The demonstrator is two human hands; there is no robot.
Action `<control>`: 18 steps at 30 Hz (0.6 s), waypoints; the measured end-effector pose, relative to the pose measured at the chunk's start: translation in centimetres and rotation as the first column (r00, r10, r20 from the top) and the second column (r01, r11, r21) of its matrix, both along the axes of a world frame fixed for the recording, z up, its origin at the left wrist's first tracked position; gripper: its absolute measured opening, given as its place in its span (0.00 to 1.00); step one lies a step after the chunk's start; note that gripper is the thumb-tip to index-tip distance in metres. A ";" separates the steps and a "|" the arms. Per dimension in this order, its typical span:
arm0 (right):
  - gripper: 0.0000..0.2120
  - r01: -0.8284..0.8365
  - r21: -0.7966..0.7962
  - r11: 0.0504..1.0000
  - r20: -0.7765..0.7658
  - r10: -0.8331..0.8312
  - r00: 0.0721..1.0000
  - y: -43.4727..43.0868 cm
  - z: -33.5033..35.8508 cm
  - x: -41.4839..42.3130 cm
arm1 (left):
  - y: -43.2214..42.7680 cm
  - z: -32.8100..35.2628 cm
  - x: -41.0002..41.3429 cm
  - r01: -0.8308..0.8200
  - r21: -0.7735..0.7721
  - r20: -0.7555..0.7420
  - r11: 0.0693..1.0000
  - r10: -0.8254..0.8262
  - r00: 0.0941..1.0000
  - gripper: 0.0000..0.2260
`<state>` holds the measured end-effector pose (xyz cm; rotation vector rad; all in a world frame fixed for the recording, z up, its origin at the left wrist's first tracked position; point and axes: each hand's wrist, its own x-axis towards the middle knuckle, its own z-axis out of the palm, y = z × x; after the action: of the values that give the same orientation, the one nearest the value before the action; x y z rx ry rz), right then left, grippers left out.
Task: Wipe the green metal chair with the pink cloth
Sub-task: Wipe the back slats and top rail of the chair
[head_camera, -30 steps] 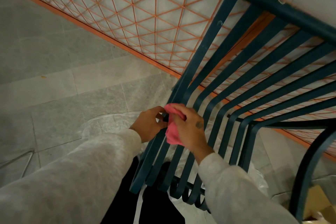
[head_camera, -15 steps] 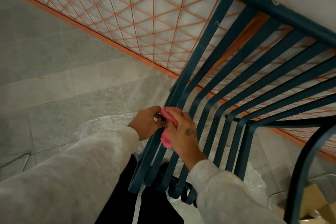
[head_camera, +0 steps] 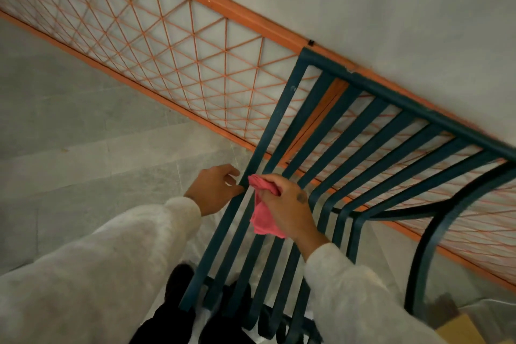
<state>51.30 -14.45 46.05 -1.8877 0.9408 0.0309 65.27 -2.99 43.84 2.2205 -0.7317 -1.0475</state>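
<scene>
Gripping a bunched pink cloth (head_camera: 264, 216), the right hand (head_camera: 289, 211) has its fingers curled shut around the fabric's upper end, pressing it against the slats of the dark green slatted metal chair (head_camera: 349, 131). The cloth's loose lower part hangs below the palm, draped over the second and third slats counted from the chair's left edge. The left hand (head_camera: 215, 190) sits just beside it at the chair's left edge, fingers partly curled, with thumb and fingertips touching the outermost slat; whether it fully clasps that slat cannot be told. Both arms wear pale, fuzzy sleeves (head_camera: 106, 268).

The chair's top rail lies close along an orange metal fence with a diamond wire lattice (head_camera: 178, 45), which runs in front of a plain grey wall (head_camera: 391, 3). The slats curve down toward the seat near the bottom of the view, where dark trouser legs (head_camera: 167, 324) show behind them. Grey stone floor tiles (head_camera: 69, 120) cover the ground on the left. A curved dark armrest bar (head_camera: 435, 234) rises on the chair's right side.
</scene>
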 end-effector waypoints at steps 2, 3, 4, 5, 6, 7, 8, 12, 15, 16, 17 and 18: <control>0.11 -0.015 -0.003 1.000 -0.005 0.015 1.000 0.0 1.5 -0.8 | 0.5 1.6 -0.2 -0.014 -0.021 0.016 1.000 0.014 1.000 0.15; 0.11 -0.027 -0.005 1.000 -0.003 0.027 1.000 0.0 2.1 -1.1 | 0.7 2.3 -0.4 -0.013 -0.033 0.021 0.999 0.013 1.000 0.14; 0.12 -0.028 -0.002 1.000 0.002 0.028 1.000 0.0 2.8 -1.3 | 0.9 3.0 -0.5 -0.019 -0.049 0.022 0.999 0.020 1.000 0.13; 0.12 -0.028 -0.008 1.000 0.007 0.028 1.000 0.0 3.4 -1.3 | 0.9 3.7 -0.7 -0.034 -0.067 0.023 0.997 0.035 0.999 0.12; 0.13 -0.027 -0.017 0.999 0.016 0.027 1.000 -0.2 4.0 -1.3 | 0.9 4.3 -0.7 -0.051 -0.090 0.026 0.995 0.054 0.998 0.12; 0.13 -0.023 -0.026 0.999 0.027 0.024 0.999 -0.5 4.8 -1.0 | 0.6 5.0 -0.6 -0.067 -0.108 0.026 0.992 0.070 0.997 0.12; 0.14 -0.022 -0.032 0.999 0.040 0.023 0.999 -0.7 5.3 -0.9 | 0.3 5.4 -0.6 -0.072 -0.124 0.027 0.990 0.076 0.997 0.12; 0.14 0.018 -0.086 0.996 0.120 -0.008 0.993 -3.5 8.4 1.3 | -2.7 7.7 1.6 -0.116 -0.214 -0.018 0.970 0.115 0.993 0.12; 0.14 0.067 -0.150 0.986 0.151 -0.044 0.988 -5.2 8.9 2.9 | -5.4 7.6 3.6 -0.125 -0.247 -0.052 0.961 0.115 0.992 0.12; 0.15 0.085 -0.173 0.981 0.169 -0.056 0.984 -5.5 8.8 3.1 | -6.0 7.3 4.0 -0.131 -0.255 -0.074 0.958 0.116 0.991 0.12; 0.16 0.108 -0.191 0.976 0.178 -0.073 0.981 -6.1 8.4 3.7 | -7.0 6.7 4.7 -0.127 -0.258 -0.098 0.958 0.105 0.990 0.12; 0.17 0.130 -0.197 0.972 0.177 -0.096 0.980 -6.7 7.8 4.3 | -8.0 5.9 5.4 -0.113 -0.257 -0.114 0.960 0.085 0.990 0.12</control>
<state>55.60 -21.19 53.84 -1.9878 0.9645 -0.3005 70.68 -11.02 49.70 1.9414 -0.6658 -0.9475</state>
